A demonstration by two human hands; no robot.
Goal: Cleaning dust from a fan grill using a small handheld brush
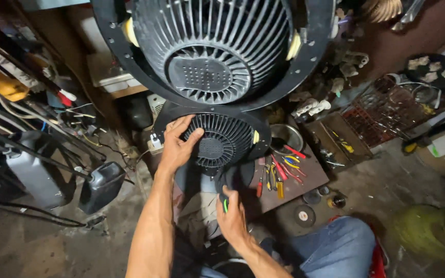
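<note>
The left hand (178, 144) lies spread, fingers apart, on the small black fan grille (217, 141) below the large grille (212, 49); the right hand (231, 216), just beneath, clamps a green-handled screwdriver (224, 202); the grille seems not yet removed

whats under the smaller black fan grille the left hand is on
Under the smaller black fan grille, only a dark stand or housing shows, partly hidden by the left hand and right hand. Whatever it rests on is covered.
</note>
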